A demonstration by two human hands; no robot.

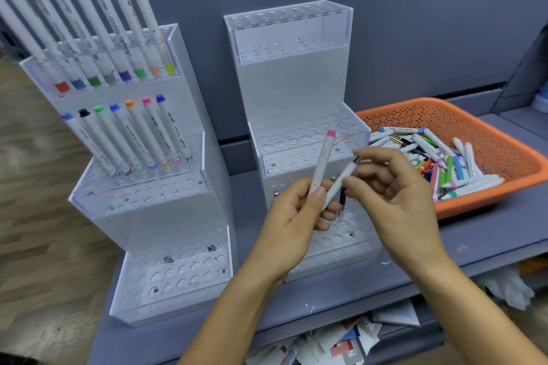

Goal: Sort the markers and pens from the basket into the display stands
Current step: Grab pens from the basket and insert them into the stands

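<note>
My left hand (292, 218) grips a white marker with a pink cap (323, 160), held upright in front of the right display stand (296, 74). My right hand (394, 187) pinches a second white pen (341, 181) with a metal tip, slanted beside the pink-capped one. The right stand's upper tiers hold nothing; a few dark pens stand low behind my hands. The left display stand (154, 187) carries two rows of white markers with coloured caps (124, 133). The orange basket (504, 157) at the right holds several loose markers and pens (444, 163).
Both stands and the basket sit on a grey shelf (489, 234) against a grey wall. Below the shelf's front edge lie scattered papers (341, 341). Wooden floor shows at the left.
</note>
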